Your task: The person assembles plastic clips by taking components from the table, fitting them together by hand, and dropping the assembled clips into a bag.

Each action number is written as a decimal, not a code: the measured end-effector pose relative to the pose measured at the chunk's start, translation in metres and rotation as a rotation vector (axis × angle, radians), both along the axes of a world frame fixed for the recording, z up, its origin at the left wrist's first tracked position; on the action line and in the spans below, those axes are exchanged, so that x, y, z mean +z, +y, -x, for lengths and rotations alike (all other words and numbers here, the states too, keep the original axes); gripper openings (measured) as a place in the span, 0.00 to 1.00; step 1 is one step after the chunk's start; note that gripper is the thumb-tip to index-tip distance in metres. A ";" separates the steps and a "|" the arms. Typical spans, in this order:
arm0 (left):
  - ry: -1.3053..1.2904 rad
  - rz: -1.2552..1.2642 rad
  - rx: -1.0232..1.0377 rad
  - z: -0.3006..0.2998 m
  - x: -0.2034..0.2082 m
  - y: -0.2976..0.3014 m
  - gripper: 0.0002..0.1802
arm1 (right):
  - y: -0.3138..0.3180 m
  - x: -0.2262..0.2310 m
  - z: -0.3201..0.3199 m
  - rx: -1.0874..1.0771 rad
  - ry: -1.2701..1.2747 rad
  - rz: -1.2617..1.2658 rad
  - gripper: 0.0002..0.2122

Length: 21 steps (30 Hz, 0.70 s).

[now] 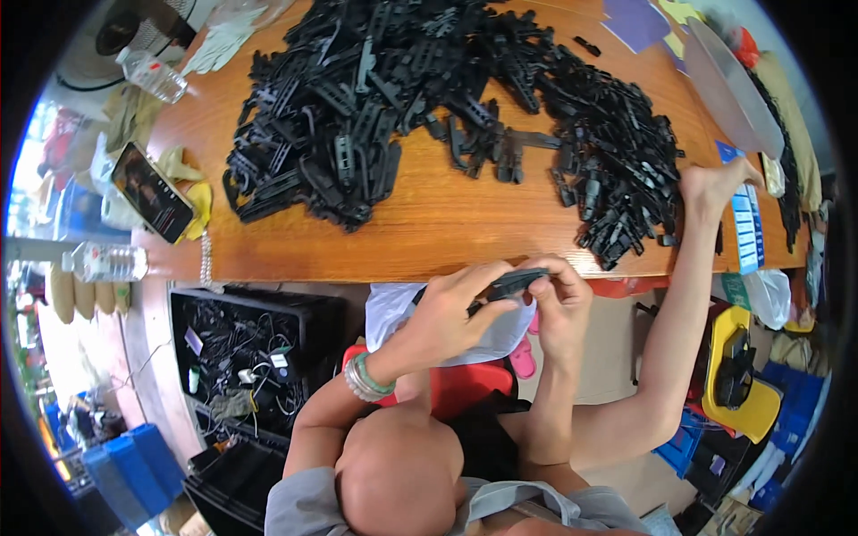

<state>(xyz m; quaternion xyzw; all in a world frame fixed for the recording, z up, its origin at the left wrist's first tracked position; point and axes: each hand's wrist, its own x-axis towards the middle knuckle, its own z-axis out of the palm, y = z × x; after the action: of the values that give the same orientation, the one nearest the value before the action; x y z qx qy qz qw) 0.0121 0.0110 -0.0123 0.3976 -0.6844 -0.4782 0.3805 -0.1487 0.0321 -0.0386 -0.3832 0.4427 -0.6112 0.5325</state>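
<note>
A small black plastic part is held up just off the table's front edge, between both hands. My left hand, with a green bangle and pale beaded bracelet at the wrist, is closed around its left end. At the other end, my right hand pinches it with thumb and fingers. The part's details are mostly hidden by my fingers. Beyond the hands, a large heap of long black plastic parts covers the back left of the table. A pile of smaller black parts lies to the right.
A phone leans at the wooden table's left edge, near water bottles. A bare foot rests on the right edge, near a translucent basin. Below stand a black crate and a yellow stool.
</note>
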 end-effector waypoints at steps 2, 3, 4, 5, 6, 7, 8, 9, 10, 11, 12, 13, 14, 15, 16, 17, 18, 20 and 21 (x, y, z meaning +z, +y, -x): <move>-0.019 0.000 -0.036 0.001 0.001 -0.002 0.18 | 0.001 0.000 0.003 -0.004 -0.008 -0.003 0.06; -0.055 -0.004 -0.050 0.002 0.001 -0.003 0.18 | 0.001 -0.001 0.005 0.013 0.006 -0.006 0.06; -0.049 0.000 -0.059 0.003 0.000 -0.002 0.18 | 0.001 -0.001 0.006 0.034 0.016 -0.008 0.07; -0.042 0.039 -0.028 0.003 -0.002 -0.002 0.18 | 0.001 0.000 0.006 0.026 0.021 -0.005 0.07; -0.035 0.077 0.005 0.003 -0.003 -0.002 0.18 | 0.001 0.001 0.004 0.024 0.011 -0.007 0.07; -0.033 0.082 0.000 0.001 -0.001 -0.004 0.18 | 0.000 0.002 0.002 0.023 0.000 -0.006 0.07; -0.083 0.125 -0.035 -0.001 0.002 -0.007 0.18 | 0.000 0.005 -0.001 0.025 -0.036 -0.003 0.08; -0.134 0.167 -0.069 -0.004 0.005 -0.011 0.18 | 0.000 0.005 -0.002 0.020 -0.035 0.002 0.08; -0.130 0.180 -0.073 -0.008 0.008 -0.017 0.18 | 0.000 0.004 -0.003 0.046 -0.030 0.023 0.07; -0.135 0.358 -0.027 -0.012 0.011 -0.023 0.16 | 0.000 0.003 -0.004 0.073 -0.025 0.043 0.07; -0.138 0.536 0.020 -0.015 0.015 -0.031 0.15 | 0.003 0.007 -0.001 0.135 0.015 -0.080 0.06; -0.138 0.545 0.019 -0.020 0.017 -0.040 0.15 | -0.001 0.013 0.000 0.229 0.150 -0.158 0.04; -0.169 0.511 0.091 -0.022 0.022 -0.048 0.15 | -0.004 0.023 -0.003 0.165 0.209 -0.192 0.04; -0.199 0.477 0.162 -0.021 0.026 -0.057 0.15 | -0.011 0.030 -0.006 0.100 0.269 -0.225 0.04; -0.192 0.485 0.159 -0.017 0.026 -0.070 0.15 | -0.022 0.030 -0.003 0.092 0.274 -0.219 0.04; -0.238 0.545 0.159 -0.014 0.024 -0.086 0.15 | -0.039 0.029 -0.002 -0.091 0.520 -0.067 0.03; -0.283 0.605 0.161 -0.011 0.022 -0.102 0.14 | -0.057 0.031 -0.001 -0.278 0.761 0.090 0.03; -0.364 0.656 0.142 -0.002 0.014 -0.135 0.14 | -0.104 0.038 0.010 -0.442 0.980 0.320 0.02; -0.439 0.691 0.116 0.004 0.011 -0.148 0.14 | -0.125 0.042 0.021 -0.498 1.079 0.371 0.01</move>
<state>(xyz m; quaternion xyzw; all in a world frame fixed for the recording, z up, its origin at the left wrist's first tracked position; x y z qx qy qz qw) 0.0086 -0.1366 -0.0010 0.3767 -0.8462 -0.1018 0.3628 -0.1700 -0.0927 0.0030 -0.6093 0.6121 -0.5041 -0.0001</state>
